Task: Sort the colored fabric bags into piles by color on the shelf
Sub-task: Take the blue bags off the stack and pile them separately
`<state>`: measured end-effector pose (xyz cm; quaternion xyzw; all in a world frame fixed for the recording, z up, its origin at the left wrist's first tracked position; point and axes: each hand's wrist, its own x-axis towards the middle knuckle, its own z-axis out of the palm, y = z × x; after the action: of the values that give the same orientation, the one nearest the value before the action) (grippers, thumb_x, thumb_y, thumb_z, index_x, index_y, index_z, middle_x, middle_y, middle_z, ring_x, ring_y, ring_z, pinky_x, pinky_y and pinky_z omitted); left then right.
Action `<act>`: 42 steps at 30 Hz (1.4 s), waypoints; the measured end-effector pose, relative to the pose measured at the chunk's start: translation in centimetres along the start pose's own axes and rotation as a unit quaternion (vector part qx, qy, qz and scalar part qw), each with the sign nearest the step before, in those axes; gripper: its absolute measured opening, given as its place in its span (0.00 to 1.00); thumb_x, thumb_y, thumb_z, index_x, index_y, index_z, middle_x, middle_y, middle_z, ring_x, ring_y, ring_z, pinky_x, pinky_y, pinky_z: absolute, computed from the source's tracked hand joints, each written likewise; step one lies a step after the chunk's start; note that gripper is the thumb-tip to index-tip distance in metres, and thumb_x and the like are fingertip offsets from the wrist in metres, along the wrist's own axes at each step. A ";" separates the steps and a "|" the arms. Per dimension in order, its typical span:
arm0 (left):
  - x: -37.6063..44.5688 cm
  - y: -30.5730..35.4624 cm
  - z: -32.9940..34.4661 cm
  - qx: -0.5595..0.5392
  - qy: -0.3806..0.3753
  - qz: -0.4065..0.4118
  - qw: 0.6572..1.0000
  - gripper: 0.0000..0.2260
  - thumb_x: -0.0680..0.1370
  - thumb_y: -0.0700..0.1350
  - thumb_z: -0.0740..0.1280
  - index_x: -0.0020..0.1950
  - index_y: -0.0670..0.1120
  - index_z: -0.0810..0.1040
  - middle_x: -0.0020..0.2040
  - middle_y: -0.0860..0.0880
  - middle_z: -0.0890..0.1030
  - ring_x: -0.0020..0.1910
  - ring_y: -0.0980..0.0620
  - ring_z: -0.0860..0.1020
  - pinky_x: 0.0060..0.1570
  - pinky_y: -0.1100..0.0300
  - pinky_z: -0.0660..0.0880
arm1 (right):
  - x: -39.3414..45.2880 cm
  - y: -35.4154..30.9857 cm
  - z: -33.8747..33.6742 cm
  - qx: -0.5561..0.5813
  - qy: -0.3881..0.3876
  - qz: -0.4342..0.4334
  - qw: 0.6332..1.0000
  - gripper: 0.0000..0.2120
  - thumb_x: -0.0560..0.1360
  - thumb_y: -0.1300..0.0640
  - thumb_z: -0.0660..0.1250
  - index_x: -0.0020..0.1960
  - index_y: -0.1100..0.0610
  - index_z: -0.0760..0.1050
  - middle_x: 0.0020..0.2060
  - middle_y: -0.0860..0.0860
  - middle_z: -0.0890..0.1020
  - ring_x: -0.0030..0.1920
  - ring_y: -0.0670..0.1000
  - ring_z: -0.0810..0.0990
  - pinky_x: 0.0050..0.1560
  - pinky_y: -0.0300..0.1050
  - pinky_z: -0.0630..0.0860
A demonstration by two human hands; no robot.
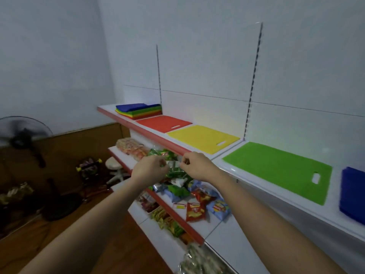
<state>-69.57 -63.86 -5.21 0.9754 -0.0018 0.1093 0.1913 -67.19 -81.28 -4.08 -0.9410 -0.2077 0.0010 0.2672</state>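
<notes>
Fabric bags in mixed colours sit in one unsorted stack (138, 111) at the far left end of the top shelf (150, 133), blue on top with green, yellow and red edges showing beneath. Along the same shelf, single bags lie flat as the start of each pile: a red bag (163, 123) just beside the stack, then a yellow bag (203, 138), a green bag (276, 171) past the upright, and a blue bag (353, 192) at the right edge of view. Both arms reach forward, yet neither hand is on a bag; the left hand (148, 169) and right hand (194, 167) hover close together in front of the shelf's red edge, fingers curled, thumb and forefinger nearly meeting. Whether they pinch something small between them or nothing at all I cannot tell, since snack packets (177, 175) on the lower shelf lie directly behind. By my judgement the sorting is barely begun, one bag per colour laid and the stack still thick. The next move calls for a reach left to lift the top blue bag and carry it all the way to the right-hand pile, squaring it on top
</notes>
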 end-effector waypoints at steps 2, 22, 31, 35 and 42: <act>0.0 -3.5 -1.1 -0.012 -0.002 -0.016 1.000 0.12 0.78 0.57 0.65 0.47 0.50 0.80 0.40 0.51 0.82 0.37 0.54 0.80 0.37 0.55 0.79 | 2.3 -2.4 1.9 -0.015 -0.009 -0.010 1.000 0.14 0.81 0.52 0.60 0.41 0.58 0.70 0.37 0.61 0.75 0.34 0.54 0.70 0.35 0.48 0.66; 6.3 -35.4 -10.8 0.040 0.090 -0.158 0.982 0.10 0.79 0.56 0.64 0.52 0.51 0.79 0.41 0.55 0.79 0.36 0.56 0.77 0.29 0.62 0.70 | 25.3 -21.7 16.6 -0.076 -0.022 -0.120 0.990 0.13 0.79 0.46 0.61 0.41 0.51 0.76 0.38 0.49 0.80 0.40 0.50 0.78 0.43 0.51 0.79; 17.8 -42.0 -13.7 0.029 0.088 -0.201 0.975 0.16 0.79 0.58 0.62 0.59 0.49 0.78 0.46 0.54 0.78 0.42 0.57 0.75 0.34 0.62 0.71 | 40.1 -23.9 18.2 -0.041 -0.031 -0.137 0.989 0.12 0.79 0.45 0.61 0.45 0.52 0.76 0.40 0.49 0.81 0.41 0.48 0.80 0.46 0.49 0.81; 22.2 -44.2 -15.2 0.038 0.125 -0.207 0.969 0.16 0.79 0.58 0.61 0.57 0.48 0.79 0.44 0.54 0.78 0.39 0.58 0.76 0.33 0.62 0.70 | 45.7 -25.5 19.0 -0.047 -0.034 -0.152 0.987 0.12 0.79 0.47 0.62 0.44 0.53 0.77 0.39 0.49 0.81 0.41 0.48 0.80 0.48 0.50 0.81; 28.7 -49.6 -15.7 0.030 0.116 -0.205 0.971 0.16 0.79 0.58 0.62 0.55 0.48 0.79 0.44 0.52 0.80 0.39 0.58 0.78 0.34 0.62 0.73 | 54.3 -27.9 21.0 -0.059 -0.043 -0.158 0.985 0.14 0.80 0.48 0.61 0.43 0.55 0.78 0.38 0.52 0.81 0.39 0.49 0.81 0.48 0.51 0.81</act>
<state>-42.67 -10.93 -3.37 0.9409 0.2241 0.1799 0.1794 -30.85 -28.01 -2.15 -0.9094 -0.3651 -0.0131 0.1988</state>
